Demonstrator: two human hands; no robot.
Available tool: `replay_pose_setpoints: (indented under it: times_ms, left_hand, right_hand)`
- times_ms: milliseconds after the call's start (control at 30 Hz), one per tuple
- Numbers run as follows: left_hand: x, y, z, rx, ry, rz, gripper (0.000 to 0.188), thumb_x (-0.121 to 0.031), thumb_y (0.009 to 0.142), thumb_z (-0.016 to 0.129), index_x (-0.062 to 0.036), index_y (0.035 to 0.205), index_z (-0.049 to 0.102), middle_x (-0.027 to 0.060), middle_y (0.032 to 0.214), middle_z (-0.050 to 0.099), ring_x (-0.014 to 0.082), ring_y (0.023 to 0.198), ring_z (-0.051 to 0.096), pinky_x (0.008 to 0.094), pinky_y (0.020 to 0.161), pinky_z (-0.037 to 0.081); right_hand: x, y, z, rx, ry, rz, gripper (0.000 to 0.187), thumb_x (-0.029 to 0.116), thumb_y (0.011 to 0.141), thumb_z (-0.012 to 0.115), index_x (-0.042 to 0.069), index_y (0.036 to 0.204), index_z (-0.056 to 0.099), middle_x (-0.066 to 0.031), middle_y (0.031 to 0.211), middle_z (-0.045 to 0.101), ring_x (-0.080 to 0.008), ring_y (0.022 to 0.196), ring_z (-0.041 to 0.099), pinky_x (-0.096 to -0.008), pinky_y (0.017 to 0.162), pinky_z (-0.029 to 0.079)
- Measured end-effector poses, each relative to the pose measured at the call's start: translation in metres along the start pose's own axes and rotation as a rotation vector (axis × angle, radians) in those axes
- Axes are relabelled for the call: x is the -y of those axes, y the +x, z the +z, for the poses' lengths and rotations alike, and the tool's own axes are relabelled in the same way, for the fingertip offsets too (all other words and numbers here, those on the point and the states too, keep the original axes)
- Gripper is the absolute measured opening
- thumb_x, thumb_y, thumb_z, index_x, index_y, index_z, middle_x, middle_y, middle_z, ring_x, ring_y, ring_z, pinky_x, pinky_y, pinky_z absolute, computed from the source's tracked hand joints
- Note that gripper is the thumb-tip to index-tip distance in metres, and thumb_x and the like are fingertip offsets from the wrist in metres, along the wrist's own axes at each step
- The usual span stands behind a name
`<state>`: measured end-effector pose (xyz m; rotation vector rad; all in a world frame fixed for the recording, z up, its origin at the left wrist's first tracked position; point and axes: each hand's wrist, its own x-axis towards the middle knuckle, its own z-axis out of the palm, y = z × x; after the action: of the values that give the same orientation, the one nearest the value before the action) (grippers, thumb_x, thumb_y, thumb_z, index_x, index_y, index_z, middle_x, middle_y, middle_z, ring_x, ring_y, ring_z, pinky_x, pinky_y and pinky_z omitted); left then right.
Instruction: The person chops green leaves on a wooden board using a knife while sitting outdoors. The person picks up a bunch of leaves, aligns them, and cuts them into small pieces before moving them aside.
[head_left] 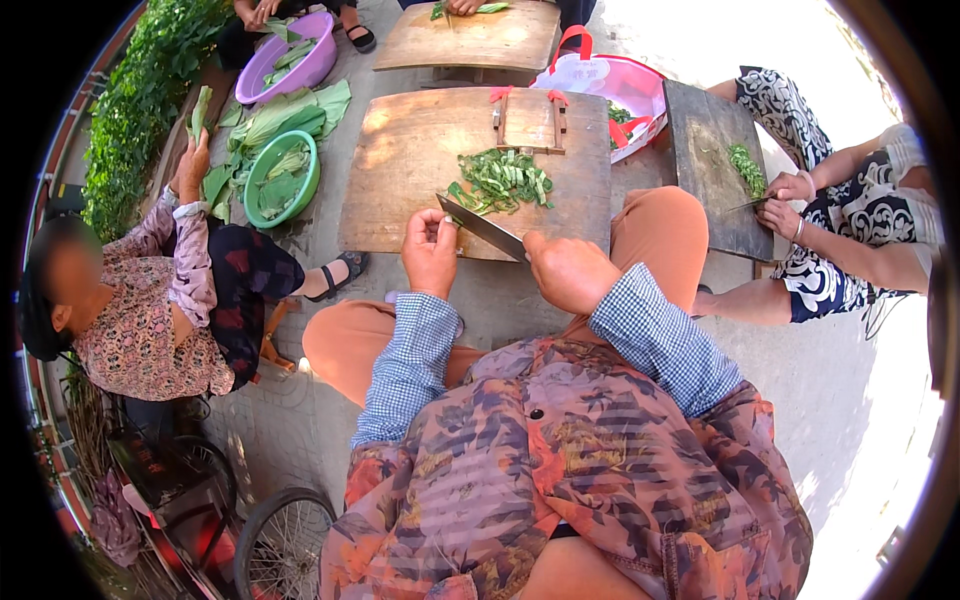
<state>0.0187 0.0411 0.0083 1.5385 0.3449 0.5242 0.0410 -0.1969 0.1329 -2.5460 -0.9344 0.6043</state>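
My right hand (572, 272) is closed around the handle of a kitchen knife (490, 232). The blade points left and away from me over the near edge of a wooden board (390, 150). Close to the knife's tip, my left hand (430, 252) has its fingers bent and pinched together. A bit of green shows by those fingertips, but what they hold is mostly hidden. Just beyond the blade lies a loose heap of chopped leafy greens (512, 180). Behind the heap, a small wooden frame (557, 128) with red ties sits at the board's far side.
Left of the board are a green basin (314, 178) of leaves, large loose leaves (270, 120) and a purple basin (326, 58). A pink-and-white bag (590, 78) stands far right. A co-worker cuts greens on a dark board (705, 180) at right; another person sits at left holding a stalk (200, 110).
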Motion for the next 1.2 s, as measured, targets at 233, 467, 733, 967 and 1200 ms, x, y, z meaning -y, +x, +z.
replay_pose_setpoints:
  times_ms: [233, 467, 733, 967, 1200]
  left_hand:
    - [-0.009, 0.008, -0.008, -0.085, -0.001, -0.04, 0.007, -0.006, 0.102, 0.065, -0.0048, 0.108, 0.062, -0.0002, 0.09, 0.066, 0.0069, 0.077, 0.063, 0.0229, 0.069, 0.053]
    - [-0.009, 0.006, -0.002, -0.059, 0.109, -0.13, 0.018, -0.009, 0.103, 0.065, -0.0019, 0.119, 0.066, 0.0028, 0.102, 0.072, 0.0077, 0.081, 0.065, 0.0234, 0.071, 0.054]
    - [-0.006, 0.015, 0.01, 0.008, 0.348, 0.091, 0.019, -0.008, 0.098, 0.07, -0.0031, 0.116, 0.073, 0.0078, 0.112, 0.07, 0.017, 0.096, 0.067, 0.0321, 0.086, 0.055]
    - [-0.023, 0.045, 0.049, 0.114, 0.843, 0.475, 0.045, -0.035, 0.091, 0.078, -0.0075, 0.126, 0.071, 0.0152, 0.136, 0.064, 0.033, 0.132, 0.053, 0.0467, 0.114, 0.037]
    - [-0.021, 0.051, 0.098, 0.289, 1.069, 0.408, 0.064, -0.051, 0.09, 0.076, -0.0094, 0.137, 0.066, 0.0186, 0.151, 0.052, 0.0383, 0.146, 0.039, 0.0548, 0.122, 0.023]
  right_hand:
    - [-0.01, -0.003, 0.001, -0.062, 0.083, 0.021, 0.022, 0.016, 0.103, 0.05, -0.003, 0.114, 0.052, -0.0307, 0.085, 0.071, -0.0513, 0.081, 0.07, -0.0601, 0.076, 0.054]
    - [-0.043, -0.015, 0.005, -0.267, 0.45, 0.064, 0.021, 0.019, 0.109, 0.047, 0.0, 0.115, 0.052, -0.0243, 0.078, 0.07, -0.0425, 0.066, 0.068, -0.0529, 0.064, 0.055]
    - [-0.071, -0.04, 0.016, -0.316, 1.285, 0.291, 0.019, 0.02, 0.114, 0.04, 0.004, 0.121, 0.05, -0.0065, 0.081, 0.064, -0.0094, 0.048, 0.051, -0.0265, 0.045, 0.048]
    - [-0.071, -0.043, 0.03, -0.308, 1.365, 0.349, 0.019, 0.021, 0.113, 0.042, 0.005, 0.121, 0.048, -0.0065, 0.082, 0.063, -0.01, 0.052, 0.053, -0.027, 0.047, 0.048]
    - [-0.079, -0.035, 0.042, -0.275, 1.353, 0.369, 0.022, 0.022, 0.113, 0.042, 0.003, 0.124, 0.047, -0.0065, 0.082, 0.064, -0.01, 0.05, 0.052, -0.0272, 0.047, 0.048]
